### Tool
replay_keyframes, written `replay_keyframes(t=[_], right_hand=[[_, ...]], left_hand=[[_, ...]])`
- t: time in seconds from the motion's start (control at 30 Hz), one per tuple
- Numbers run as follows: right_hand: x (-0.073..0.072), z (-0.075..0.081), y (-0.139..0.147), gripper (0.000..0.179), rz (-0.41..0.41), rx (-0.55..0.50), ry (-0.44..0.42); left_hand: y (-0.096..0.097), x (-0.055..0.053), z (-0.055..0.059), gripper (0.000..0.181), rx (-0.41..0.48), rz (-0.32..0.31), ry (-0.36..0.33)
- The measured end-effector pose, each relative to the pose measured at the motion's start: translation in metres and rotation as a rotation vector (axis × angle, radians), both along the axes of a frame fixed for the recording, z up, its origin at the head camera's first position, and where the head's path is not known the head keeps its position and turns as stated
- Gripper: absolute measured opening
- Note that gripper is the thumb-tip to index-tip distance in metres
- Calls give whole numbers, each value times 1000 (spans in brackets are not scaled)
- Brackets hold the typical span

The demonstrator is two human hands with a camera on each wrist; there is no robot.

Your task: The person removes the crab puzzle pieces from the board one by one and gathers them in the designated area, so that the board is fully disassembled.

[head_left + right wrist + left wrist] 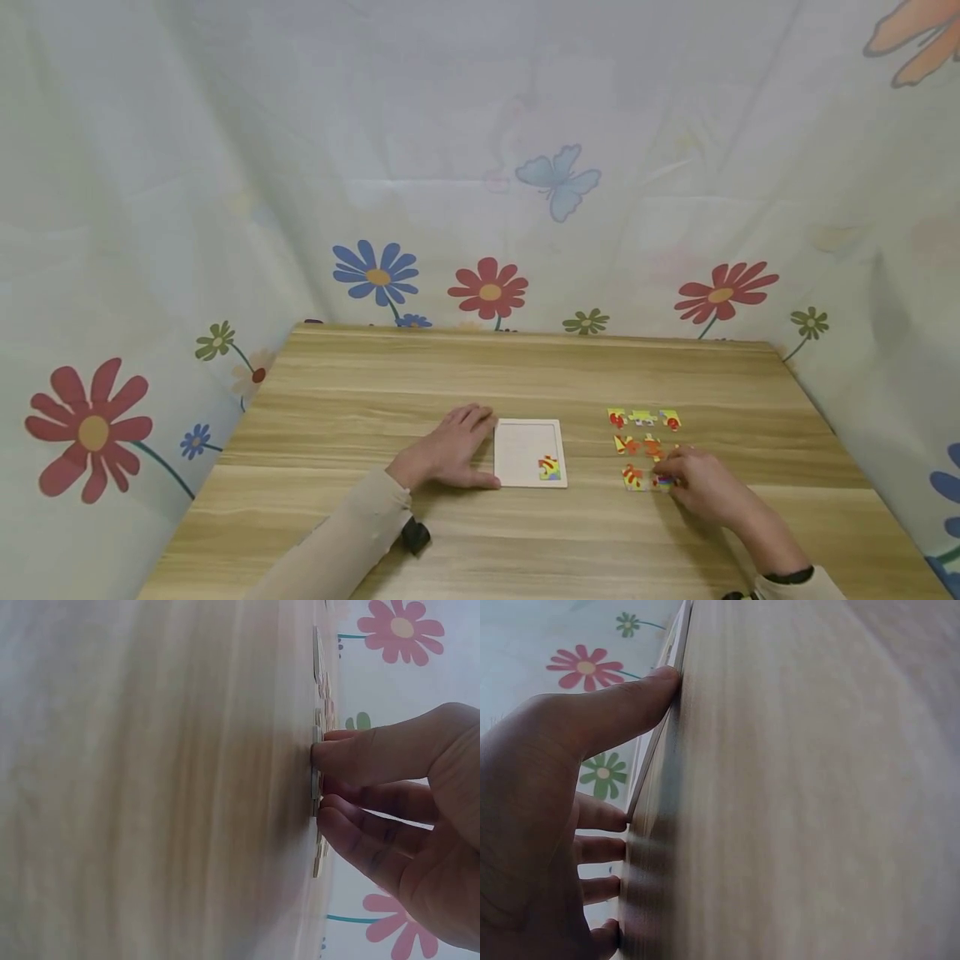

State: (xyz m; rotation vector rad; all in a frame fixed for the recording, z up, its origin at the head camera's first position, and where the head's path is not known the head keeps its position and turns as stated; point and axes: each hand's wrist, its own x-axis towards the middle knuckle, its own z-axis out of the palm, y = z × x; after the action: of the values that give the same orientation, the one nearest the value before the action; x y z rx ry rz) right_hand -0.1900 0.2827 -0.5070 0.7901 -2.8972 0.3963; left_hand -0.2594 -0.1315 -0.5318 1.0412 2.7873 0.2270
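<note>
A square white puzzle tray point(517, 450) lies on the table with one yellow and red jigsaw piece point(550, 468) in its lower right corner. My left hand point(453, 450) rests at the tray's left side, fingers spread and fairly straight; in the left wrist view the thumb point(641, 701) touches the tray's edge point(646, 765). To the right, my right hand point(705, 483) pinches a jigsaw piece point(663, 481) with a blue and purple print at the near end of the loose pieces. Its thumb point(337, 759) lies against that piece's edge; the fingers partly hide it.
Loose jigsaw pieces lie in rough rows right of the tray: a far row with a yellow piece point(642, 417), a middle row with an orange piece point(626, 445), and a near row with a red and yellow piece point(632, 477). A flowered cloth point(450, 200) hangs behind the wooden table point(360, 375).
</note>
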Motion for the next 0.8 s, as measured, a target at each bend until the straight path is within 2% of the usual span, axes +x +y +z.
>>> replay_keyframes(t=[0.23,0.5,0.8], right_hand=[[-1,-4,2,31,15,-6,37],[-1,11,-3,29,-68,-64,-35],[-5,10,-22,28,-20,-91,19]], left_hand=[[1,2,3,103,-7,5,-17],[1,1,3,103,-6,11,-10],[0,1,1,104,0,-3,3]])
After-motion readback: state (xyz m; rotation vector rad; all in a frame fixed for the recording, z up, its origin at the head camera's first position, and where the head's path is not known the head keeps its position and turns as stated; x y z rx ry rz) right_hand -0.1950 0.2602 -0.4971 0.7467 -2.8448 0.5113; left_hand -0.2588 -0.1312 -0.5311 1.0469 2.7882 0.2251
